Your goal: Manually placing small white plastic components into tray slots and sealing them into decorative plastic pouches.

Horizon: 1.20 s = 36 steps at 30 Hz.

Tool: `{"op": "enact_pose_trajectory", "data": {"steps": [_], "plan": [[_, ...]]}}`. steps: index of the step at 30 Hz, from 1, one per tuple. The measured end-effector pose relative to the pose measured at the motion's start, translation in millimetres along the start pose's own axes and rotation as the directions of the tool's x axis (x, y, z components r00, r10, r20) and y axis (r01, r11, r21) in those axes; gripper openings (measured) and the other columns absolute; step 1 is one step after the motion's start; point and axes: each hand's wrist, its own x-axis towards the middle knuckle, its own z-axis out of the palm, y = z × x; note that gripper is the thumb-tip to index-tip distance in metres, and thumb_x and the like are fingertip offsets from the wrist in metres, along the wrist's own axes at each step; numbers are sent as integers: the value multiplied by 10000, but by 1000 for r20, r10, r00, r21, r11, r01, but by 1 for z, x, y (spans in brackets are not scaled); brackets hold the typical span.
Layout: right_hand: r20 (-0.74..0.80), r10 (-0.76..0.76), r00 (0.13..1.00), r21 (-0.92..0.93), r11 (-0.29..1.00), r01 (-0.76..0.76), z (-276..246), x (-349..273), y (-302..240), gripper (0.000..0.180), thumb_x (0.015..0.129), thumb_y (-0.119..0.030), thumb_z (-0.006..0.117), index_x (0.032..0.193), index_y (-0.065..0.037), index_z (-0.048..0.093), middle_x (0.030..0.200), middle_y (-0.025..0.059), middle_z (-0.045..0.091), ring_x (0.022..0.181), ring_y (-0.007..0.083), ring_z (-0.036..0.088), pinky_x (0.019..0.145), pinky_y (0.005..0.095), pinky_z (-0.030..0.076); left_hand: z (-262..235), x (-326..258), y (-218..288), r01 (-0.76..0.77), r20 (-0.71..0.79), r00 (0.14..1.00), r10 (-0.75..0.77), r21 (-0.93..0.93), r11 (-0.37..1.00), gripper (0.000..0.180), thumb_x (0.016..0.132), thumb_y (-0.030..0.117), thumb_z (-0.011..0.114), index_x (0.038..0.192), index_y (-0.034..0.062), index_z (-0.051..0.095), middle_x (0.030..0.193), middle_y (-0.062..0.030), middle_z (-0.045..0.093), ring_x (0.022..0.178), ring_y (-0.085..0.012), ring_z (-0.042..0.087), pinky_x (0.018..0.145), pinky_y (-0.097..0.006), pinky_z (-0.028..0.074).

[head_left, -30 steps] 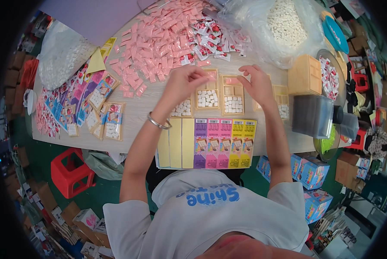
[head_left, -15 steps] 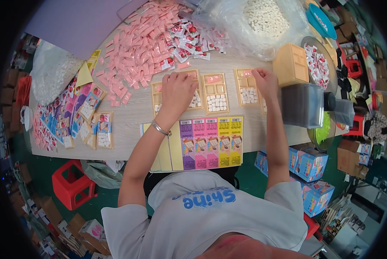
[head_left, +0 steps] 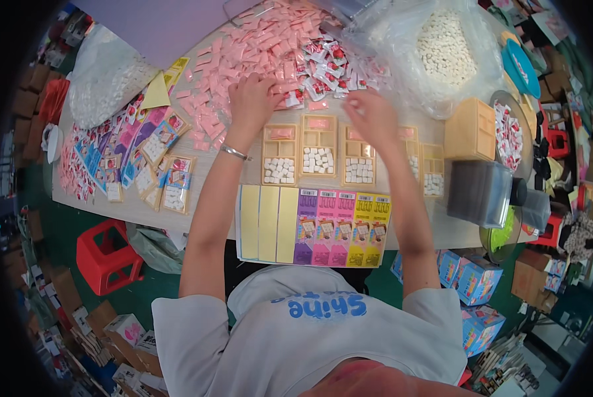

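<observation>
My left hand point(head_left: 252, 99) reaches into the heap of pink packets point(head_left: 243, 56), fingers curled over it with a pink packet at the fingertips. My right hand point(head_left: 370, 118), blurred, hovers above the far end of a tan compartment tray point(head_left: 359, 173); its fingers point toward the heap, and whether they hold anything is unclear. More trays stand in the row: a left one point(head_left: 280, 171), one set farther back point(head_left: 319, 159), one partly behind my right forearm, and one at the right end point(head_left: 433, 182). White cube-like pieces fill their near compartments. Pink packets lie in several far compartments.
Printed cards point(head_left: 339, 228) lie stacked at the near edge. Strawberry-print sachets point(head_left: 323, 66) adjoin the pink heap. Bags of white pieces point(head_left: 445, 49) stand at the back. Stacked tan trays point(head_left: 468, 129) and a clear container point(head_left: 478, 192) stand right; filled packs point(head_left: 177, 185) lie left.
My left hand has gone from the left trays to the pink heap. My right hand has drawn up and left from a tray. The view has shifted, and the left trays are uncovered.
</observation>
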Motion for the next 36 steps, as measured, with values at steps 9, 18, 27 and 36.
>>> {"op": "enact_pose_trajectory", "data": {"steps": [9,18,27,36], "plan": [[-5,129,992,-338,933,-123,109,95,-47,286,834,-419,742,863,-137,778,837,109,739,773,316,729,667,454,573,6,-1,-8,-116,-66,991,118,33,993,162,823,204,747,960,128,790,1015,-48,690,1000,-243,624,921,-436,418],[-93,67,993,-289,953,-91,123,82,-31,317,846,-371,693,928,-68,737,965,154,729,846,342,734,708,480,589,9,11,-21,259,127,946,-298,-851,458,165,1008,165,656,1102,35,695,845,-29,689,813,-129,700,655,-256,527],[-73,181,981,-273,942,-194,123,83,-40,207,849,-191,666,953,-21,721,943,204,722,866,329,745,705,441,597,12,-2,-19,313,196,938,-285,-832,458,233,1007,183,668,1161,10,696,900,-25,696,729,-70,615,647,-211,501],[-211,-56,976,-80,996,40,71,45,-1,192,865,-146,681,1048,-128,733,988,124,728,882,334,720,745,450,571,-15,-23,-47,160,-139,979,-149,67,985,482,933,294,716,1330,41,610,1270,-176,588,1110,-332,631,885,-418,520]]}}
